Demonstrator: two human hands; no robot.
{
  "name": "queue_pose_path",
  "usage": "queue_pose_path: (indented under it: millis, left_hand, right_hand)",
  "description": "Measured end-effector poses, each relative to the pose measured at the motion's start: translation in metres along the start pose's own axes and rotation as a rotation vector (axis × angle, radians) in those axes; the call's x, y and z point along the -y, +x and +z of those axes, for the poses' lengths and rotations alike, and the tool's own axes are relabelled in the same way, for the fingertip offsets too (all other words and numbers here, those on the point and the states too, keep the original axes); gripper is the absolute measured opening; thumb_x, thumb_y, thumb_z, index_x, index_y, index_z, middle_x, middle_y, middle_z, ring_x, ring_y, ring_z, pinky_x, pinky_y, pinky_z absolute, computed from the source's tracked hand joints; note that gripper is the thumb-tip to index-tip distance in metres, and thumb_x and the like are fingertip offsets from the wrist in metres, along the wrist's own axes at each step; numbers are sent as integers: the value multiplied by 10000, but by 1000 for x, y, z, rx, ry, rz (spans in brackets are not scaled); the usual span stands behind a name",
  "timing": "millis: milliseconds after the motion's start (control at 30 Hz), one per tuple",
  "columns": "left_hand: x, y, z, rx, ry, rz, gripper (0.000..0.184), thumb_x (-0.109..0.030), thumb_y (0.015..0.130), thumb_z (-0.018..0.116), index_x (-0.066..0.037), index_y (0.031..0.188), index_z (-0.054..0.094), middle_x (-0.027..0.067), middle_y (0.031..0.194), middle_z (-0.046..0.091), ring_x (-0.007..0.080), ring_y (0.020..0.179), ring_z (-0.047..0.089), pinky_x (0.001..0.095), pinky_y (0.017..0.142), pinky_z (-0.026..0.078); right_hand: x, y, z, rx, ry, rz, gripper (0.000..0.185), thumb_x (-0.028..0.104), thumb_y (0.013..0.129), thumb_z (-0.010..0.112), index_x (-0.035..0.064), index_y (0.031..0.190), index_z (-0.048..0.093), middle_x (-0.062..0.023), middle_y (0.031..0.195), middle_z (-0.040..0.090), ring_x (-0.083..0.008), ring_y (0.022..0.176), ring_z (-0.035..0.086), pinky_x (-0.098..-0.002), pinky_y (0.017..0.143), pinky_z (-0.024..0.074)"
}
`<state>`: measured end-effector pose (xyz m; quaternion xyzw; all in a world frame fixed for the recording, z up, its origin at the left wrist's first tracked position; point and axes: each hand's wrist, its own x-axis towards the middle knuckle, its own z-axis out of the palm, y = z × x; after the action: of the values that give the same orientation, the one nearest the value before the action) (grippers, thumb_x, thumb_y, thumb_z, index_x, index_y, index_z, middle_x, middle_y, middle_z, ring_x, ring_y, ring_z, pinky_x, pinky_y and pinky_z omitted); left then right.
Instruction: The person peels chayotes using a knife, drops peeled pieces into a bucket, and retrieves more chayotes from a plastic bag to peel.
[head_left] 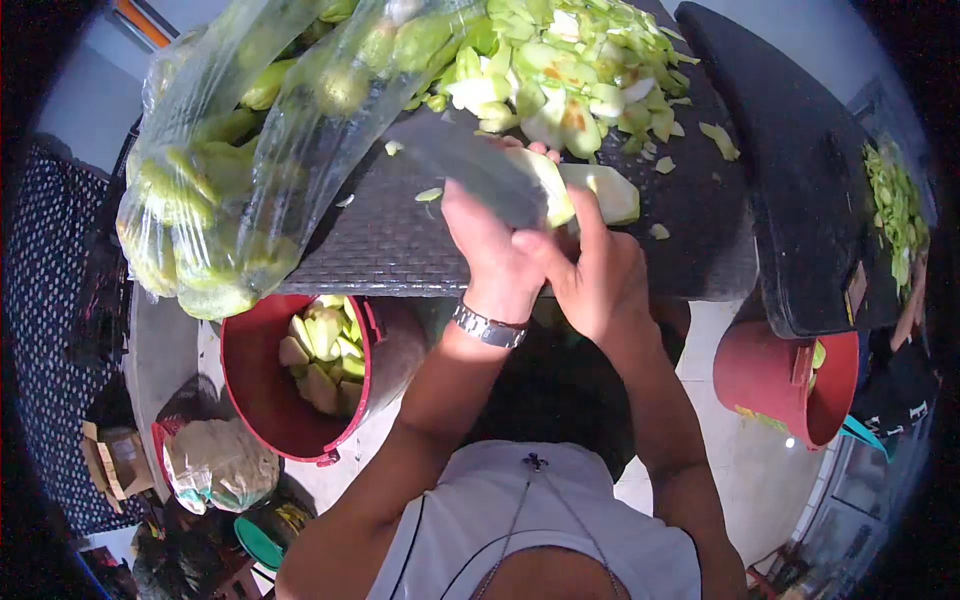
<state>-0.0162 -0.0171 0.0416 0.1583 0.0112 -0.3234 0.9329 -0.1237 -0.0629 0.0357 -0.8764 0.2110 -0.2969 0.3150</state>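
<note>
To our left, the clear plastic bag full of green vegetables overhangs the black woven bench; its weight could drag it off. Our left hand grips a pale-green cut vegetable above the bench. The broad grey metal blade, blurred, could slip on damp flesh into our fingers. Our right hand is half curled, its grip unclear.

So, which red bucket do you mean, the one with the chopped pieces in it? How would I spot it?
Find the dark woven tabletop, then its near edge on the left, by the big clear plastic bag. The red bucket stands just below there. Its wide mouth shows a pile of pale green pieces, while the other red bucket, far right, shows mostly its outside.
</note>
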Motion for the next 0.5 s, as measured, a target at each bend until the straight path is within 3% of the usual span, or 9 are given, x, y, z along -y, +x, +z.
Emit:
queue_pose_path:
  millis: [67,167,200,267,333,433,500]
  left_hand:
    - [3,-3,6,-85,147,86,391,-401,1056,417,-48,1040,582,129,980,671,293,845,662,431,809,562]
    - [-6,3,-1,23,77,-7,393,-405,1053,426,-47,1040,589,114,955,667,268,851,663,423,838,560]
    - [-8,10,-5,-45,-21,-78,385,-408,1044,454,-48,1018,589,104,924,651,260,851,658,419,865,550]
    - [-16,17,-16,-48,-138,-136,397,-391,1031,476,-4,1058,559,150,971,633,334,939,634,513,924,521]
    - [-28,12,-18,-57,-171,-180,428,-381,1030,472,32,1118,543,193,1048,628,385,1015,617,586,973,497]
    - [-37,6,-12,-155,-92,-202,443,-372,1022,494,49,1157,523,208,1106,610,408,1060,611,614,1007,483]
    - [-44,7,-11,-137,-41,-275,454,-368,1017,509,53,1187,515,219,1150,605,412,1085,615,613,1022,482]
  right_hand:
    - [3,4,1,-12,23,75,524,413,918,739,38,1232,551,-217,773,687,-415,738,716,-473,642,549]
    - [8,14,-8,49,154,238,505,482,935,691,28,1130,587,-275,883,699,-457,880,710,-510,743,558]
    - [8,22,-15,83,229,308,512,498,940,676,26,1124,597,-283,908,698,-456,921,706,-509,780,552]
    - [5,41,-28,38,157,296,509,492,969,625,17,1152,631,-295,1000,689,-444,1043,678,-496,896,525]
    - [-13,70,-39,-57,141,326,510,462,988,604,30,1258,611,-283,1025,687,-426,1056,675,-481,914,525]
    - [-57,112,-47,65,-38,66,591,541,992,583,47,1313,543,-176,824,657,-250,726,620,-380,655,499]
    - [-38,126,-54,147,150,529,603,597,991,556,68,1280,571,-59,678,601,-86,445,445,-261,445,375]
